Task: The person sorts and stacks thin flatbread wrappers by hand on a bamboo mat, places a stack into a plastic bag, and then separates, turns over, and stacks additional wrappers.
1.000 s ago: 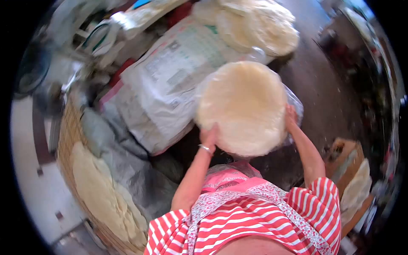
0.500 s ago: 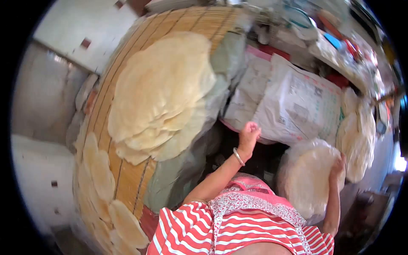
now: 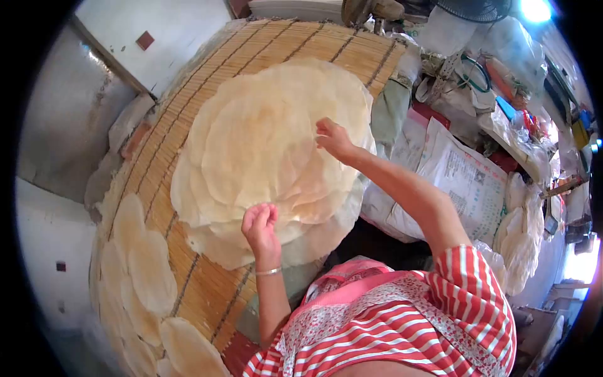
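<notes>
A broad stack of thin, pale round flatbreads point(image 3: 251, 135) lies on the slatted mat, its layers overlapping unevenly at the near edge. My left hand point(image 3: 260, 227), with a bracelet at the wrist, is at the stack's near edge, fingers curled together. Whether a thin sheet is between those fingertips is hidden. Over the right part of the stack is my right hand point(image 3: 334, 141), thumb and fingers bent but apart, with nothing visible in them.
Smaller oval flatbreads point(image 3: 151, 270) overlap along the left of the bamboo mat point(image 3: 207, 295). A printed white sack point(image 3: 465, 169) lies to the right, with folded pale sheets point(image 3: 521, 232) beyond it. A cluttered shelf and a fan point(image 3: 474, 7) stand at the back right.
My right hand has moved left from the plastic-covered round stack to above the flatbreads. My left hand has come over their near edge. The view has turned left.
</notes>
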Action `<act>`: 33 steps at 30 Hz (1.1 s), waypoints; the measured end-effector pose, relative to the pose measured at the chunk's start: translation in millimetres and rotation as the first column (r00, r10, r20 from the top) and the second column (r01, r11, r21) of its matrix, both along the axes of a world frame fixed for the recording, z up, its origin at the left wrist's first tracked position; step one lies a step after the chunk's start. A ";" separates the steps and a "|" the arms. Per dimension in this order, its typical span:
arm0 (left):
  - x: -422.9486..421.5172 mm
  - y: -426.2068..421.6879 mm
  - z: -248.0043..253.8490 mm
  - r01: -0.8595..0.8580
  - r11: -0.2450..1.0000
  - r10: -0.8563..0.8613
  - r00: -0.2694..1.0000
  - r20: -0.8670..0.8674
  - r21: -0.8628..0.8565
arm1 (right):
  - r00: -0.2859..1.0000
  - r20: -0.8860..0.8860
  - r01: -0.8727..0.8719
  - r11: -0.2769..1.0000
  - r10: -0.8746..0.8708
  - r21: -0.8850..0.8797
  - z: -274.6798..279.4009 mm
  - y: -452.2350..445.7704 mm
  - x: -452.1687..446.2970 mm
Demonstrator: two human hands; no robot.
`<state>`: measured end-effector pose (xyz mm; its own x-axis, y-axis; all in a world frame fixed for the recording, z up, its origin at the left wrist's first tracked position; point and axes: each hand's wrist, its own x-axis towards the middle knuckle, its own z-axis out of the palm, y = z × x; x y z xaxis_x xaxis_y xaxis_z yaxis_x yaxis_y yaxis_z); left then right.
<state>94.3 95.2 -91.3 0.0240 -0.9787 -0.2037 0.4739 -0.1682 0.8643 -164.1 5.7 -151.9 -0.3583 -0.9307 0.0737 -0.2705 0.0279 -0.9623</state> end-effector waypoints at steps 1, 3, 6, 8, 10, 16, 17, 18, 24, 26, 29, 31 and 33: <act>4.2 -1.8 3.2 0.033 0.999 -0.033 0.999 0.028 0.011 | 0.998 -0.044 0.047 0.997 -0.044 0.067 -12.3 -25.6 1.0; 11.8 -9.8 9.0 0.091 0.995 -0.093 0.992 0.086 0.028 | 0.983 -0.129 0.153 0.975 -0.132 0.161 -2.6 -52.0 9.2; 20.5 -27.5 17.6 0.114 0.993 -0.108 0.984 0.143 -0.034 | 0.967 -0.202 0.198 0.957 -0.155 0.213 9.4 -63.8 18.7; 14.3 -42.9 26.0 0.107 0.994 -0.100 0.967 0.234 -0.015 | 0.982 -0.189 0.046 0.984 -0.013 0.172 10.9 -72.3 28.4; -1.2 -62.9 46.7 0.060 0.998 -0.063 0.959 0.275 0.019 | 0.940 -0.312 -0.152 0.988 0.139 -0.016 39.2 -67.1 62.8; -43.1 -128.7 83.5 0.061 0.998 -0.063 0.904 0.423 0.018 | 0.662 -0.320 -0.729 0.681 0.678 -0.068 107.8 -35.9 95.7; -34.6 -142.3 73.2 0.058 0.997 -0.034 0.908 0.418 -0.043 | 0.591 -0.275 -0.801 0.592 0.759 -0.089 108.2 -36.8 87.7; -23.2 -156.6 62.6 0.054 0.993 -0.006 0.912 0.409 -0.105 | 0.640 -0.233 -0.768 0.620 0.733 -0.160 99.2 -41.3 79.1; 64.5 -182.4 143.1 -0.159 0.986 0.112 0.873 0.475 0.059 | 0.890 -0.065 -0.455 0.888 0.451 -0.068 17.1 -117.4 5.9; 69.2 -202.5 191.5 -0.133 0.990 0.141 0.831 0.538 -0.053 | 0.932 -0.202 -0.313 0.949 0.301 -0.032 16.0 -148.2 -10.0; 27.3 -243.8 245.2 0.066 0.992 0.060 0.517 0.854 -0.110 | 0.961 -0.226 -0.179 0.981 0.157 -0.078 14.7 -178.0 -12.4; -1.6 -281.8 240.8 0.159 0.980 0.100 0.128 0.987 -0.120 | 0.982 -0.030 -0.187 0.981 0.185 -0.044 3.9 -198.2 -9.2; -39.1 -316.3 191.8 0.296 0.951 0.170 -0.275 0.946 -0.085 | 0.913 0.324 -0.283 0.957 0.248 0.066 -19.5 -215.0 -7.8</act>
